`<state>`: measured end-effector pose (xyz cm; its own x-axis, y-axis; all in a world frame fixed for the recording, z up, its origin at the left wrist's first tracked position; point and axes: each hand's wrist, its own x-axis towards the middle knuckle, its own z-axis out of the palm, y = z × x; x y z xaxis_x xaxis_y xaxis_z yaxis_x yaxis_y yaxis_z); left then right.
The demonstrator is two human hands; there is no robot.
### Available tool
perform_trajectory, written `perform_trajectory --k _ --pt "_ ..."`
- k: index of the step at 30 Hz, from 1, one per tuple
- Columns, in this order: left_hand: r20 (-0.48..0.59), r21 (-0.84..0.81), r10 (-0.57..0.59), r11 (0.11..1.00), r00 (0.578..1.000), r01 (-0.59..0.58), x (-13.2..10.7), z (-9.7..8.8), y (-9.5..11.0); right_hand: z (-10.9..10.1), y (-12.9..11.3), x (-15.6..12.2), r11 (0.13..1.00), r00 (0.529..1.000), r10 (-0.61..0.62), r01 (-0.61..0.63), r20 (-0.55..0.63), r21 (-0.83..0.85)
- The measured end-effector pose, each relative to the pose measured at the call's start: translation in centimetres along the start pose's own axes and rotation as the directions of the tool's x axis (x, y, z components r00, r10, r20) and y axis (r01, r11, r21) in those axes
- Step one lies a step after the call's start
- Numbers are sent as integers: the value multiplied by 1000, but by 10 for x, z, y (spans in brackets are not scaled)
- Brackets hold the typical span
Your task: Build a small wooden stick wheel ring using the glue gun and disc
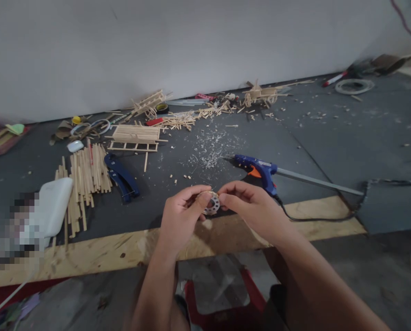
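1. In the head view, a small perforated ring is held up between the two hands, over the near edge of the dark worktop. Its face is pale grey, with dark round holes spaced around a larger central opening; its rim looks tan and uneven, and part of it is covered by fingers.
2. The left hand grips the ring from its left side, thumb laid across the face and fingers curled behind.
3. The right hand has thumb and forefinger pinched together at the ring's right edge, the other fingers folded in; whether a small piece sits in that pinch cannot be told.
4. Both forearms reach forward from the bottom of the view, angled inward, so the hands meet just above the wooden edge strip, near the blue glue gun.
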<state>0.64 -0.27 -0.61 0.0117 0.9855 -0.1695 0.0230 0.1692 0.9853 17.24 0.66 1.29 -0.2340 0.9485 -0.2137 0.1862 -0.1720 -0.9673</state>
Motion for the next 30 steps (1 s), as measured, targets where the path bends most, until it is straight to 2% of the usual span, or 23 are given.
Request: perform_trajectory --k 3,8,17,30 --pt "-1 -49 10 999 1000 -10 1 1 -2 -1 0 1 1000 1000 1 -2 3 9" --pt "-3 -139 33 990 999 -33 1 1 -2 -1 1 1 998 1000 -3 3 5 -68" --pt "16 -134 20 991 1000 -17 0 -4 -1 1 -2 0 985 1000 -10 8 -14 -170" --pt "22 -124 22 992 1000 -19 0 -4 0 4 0 1 986 998 -53 47 -28 -160"
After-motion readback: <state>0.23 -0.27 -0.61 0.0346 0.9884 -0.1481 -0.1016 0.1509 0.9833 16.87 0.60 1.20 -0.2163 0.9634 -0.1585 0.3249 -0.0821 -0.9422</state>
